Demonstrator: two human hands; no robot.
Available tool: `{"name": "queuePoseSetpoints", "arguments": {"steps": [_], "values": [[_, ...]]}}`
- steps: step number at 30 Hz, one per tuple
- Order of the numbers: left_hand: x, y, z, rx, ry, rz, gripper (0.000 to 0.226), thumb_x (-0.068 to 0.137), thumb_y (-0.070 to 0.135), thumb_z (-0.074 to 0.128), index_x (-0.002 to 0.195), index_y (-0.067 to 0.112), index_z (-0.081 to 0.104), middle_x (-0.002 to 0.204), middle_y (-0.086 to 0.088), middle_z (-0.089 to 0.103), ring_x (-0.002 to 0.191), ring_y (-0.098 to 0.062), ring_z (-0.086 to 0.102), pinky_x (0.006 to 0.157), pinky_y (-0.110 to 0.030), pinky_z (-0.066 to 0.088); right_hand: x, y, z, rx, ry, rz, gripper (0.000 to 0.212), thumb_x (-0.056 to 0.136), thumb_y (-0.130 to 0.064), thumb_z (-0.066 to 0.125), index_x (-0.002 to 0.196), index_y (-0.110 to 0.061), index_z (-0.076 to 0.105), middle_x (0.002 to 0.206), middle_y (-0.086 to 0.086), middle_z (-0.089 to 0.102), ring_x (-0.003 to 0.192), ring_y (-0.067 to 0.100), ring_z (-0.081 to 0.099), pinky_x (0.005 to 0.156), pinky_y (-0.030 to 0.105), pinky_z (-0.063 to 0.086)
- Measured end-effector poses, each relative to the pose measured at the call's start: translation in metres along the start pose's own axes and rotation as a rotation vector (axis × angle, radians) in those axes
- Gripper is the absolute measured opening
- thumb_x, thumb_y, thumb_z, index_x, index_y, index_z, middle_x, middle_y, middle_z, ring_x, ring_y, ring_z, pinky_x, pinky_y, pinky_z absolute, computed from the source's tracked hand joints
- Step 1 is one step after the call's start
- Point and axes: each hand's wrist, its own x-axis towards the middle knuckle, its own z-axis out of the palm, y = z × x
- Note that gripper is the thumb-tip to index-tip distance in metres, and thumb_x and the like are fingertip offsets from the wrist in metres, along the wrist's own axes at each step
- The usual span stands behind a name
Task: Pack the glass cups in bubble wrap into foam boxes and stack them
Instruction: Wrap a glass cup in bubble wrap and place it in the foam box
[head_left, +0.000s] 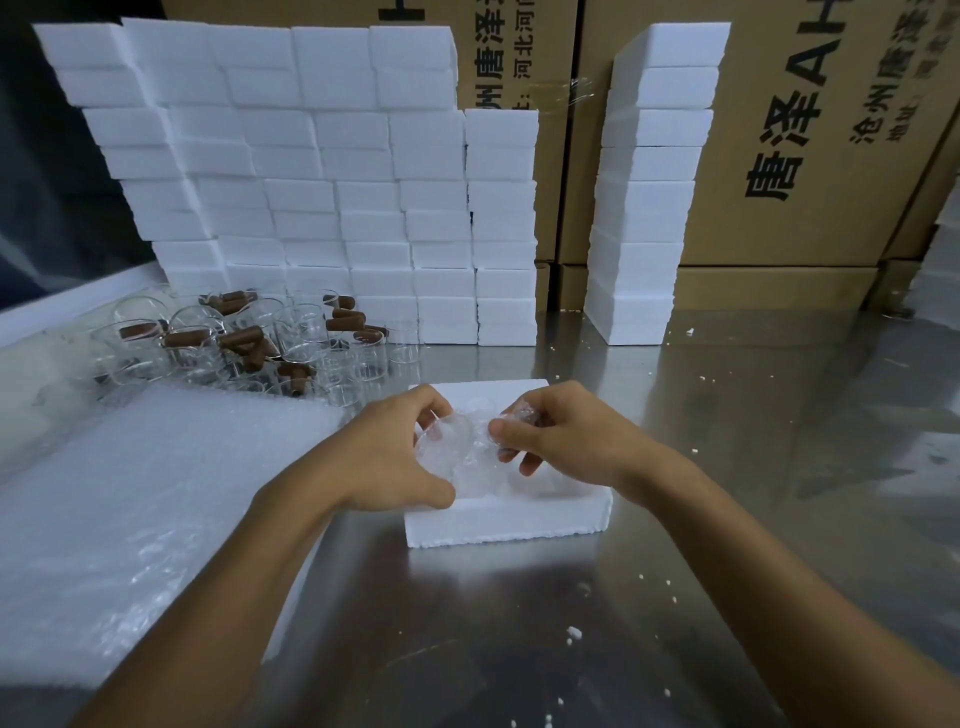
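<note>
Glass cup (462, 447), bubble-wrapped, sits in our open foam box (506, 512) on the surface (727, 467); left hand (384, 457) and right hand (561, 441) both pinch its wrap. Light, fragile, slippery: we'd hold the padded sides. One box open; loose cups (249, 338) too heaped to count.
</note>
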Motion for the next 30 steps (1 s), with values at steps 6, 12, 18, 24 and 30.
{"name": "queuePoseSetpoints", "arguments": {"steps": [6, 12, 18, 24, 30], "values": [[0.005, -0.004, 0.012, -0.034, 0.084, 0.014, 0.066, 0.06, 0.03, 0.081, 0.12, 0.038, 0.054, 0.104, 0.023, 0.054, 0.083, 0.003, 0.057, 0.056, -0.007, 0.041, 0.003, 0.014, -0.012, -0.116, -0.069, 0.064, 0.028, 0.096, -0.037, 0.06, 0.099, -0.012, 0.072, 0.087, 0.0, 0.076, 0.085, 0.023, 0.07, 0.08, 0.031, 0.058], [0.01, -0.011, 0.019, -0.055, 0.133, 0.021, 0.08, 0.063, 0.034, 0.078, 0.139, 0.033, 0.052, 0.117, 0.014, 0.055, 0.092, 0.001, 0.054, 0.068, -0.012, 0.041, 0.004, 0.026, -0.012, -0.035, 0.015, 0.058, 0.015, 0.094, -0.034, 0.066, 0.089, -0.022, 0.073, 0.081, -0.004, 0.075, 0.069, 0.009, 0.062, 0.07, 0.024, 0.053], [0.011, -0.016, 0.026, -0.054, 0.216, 0.031, 0.075, 0.076, 0.031, 0.081, 0.144, 0.028, 0.05, 0.11, 0.018, 0.05, 0.091, 0.008, 0.05, 0.067, -0.005, 0.034, 0.005, 0.041, -0.011, 0.016, 0.086, 0.022, 0.013, 0.092, -0.034, 0.068, 0.096, -0.023, 0.074, 0.079, -0.009, 0.075, 0.063, 0.002, 0.06, 0.068, 0.024, 0.053], [0.011, -0.016, 0.035, -0.135, 0.329, 0.008, 0.075, 0.068, 0.06, 0.079, 0.133, 0.029, 0.061, 0.11, 0.021, 0.057, 0.092, 0.005, 0.053, 0.069, -0.007, 0.036, 0.01, 0.052, -0.008, -0.03, 0.143, -0.024, 0.011, 0.091, -0.032, 0.07, 0.095, -0.024, 0.076, 0.06, -0.011, 0.067, 0.053, -0.001, 0.056, 0.051, 0.01, 0.043], [0.007, -0.018, 0.064, -0.268, 0.52, 0.029, 0.054, 0.073, 0.05, 0.08, 0.123, 0.034, 0.064, 0.108, 0.031, 0.05, 0.106, 0.001, 0.047, 0.088, -0.013, 0.038, 0.011, 0.064, 0.001, 0.01, 0.242, -0.093, 0.005, 0.09, -0.03, 0.071, 0.089, -0.027, 0.075, 0.071, -0.01, 0.071, 0.059, 0.004, 0.061, 0.058, 0.02, 0.051]]}}
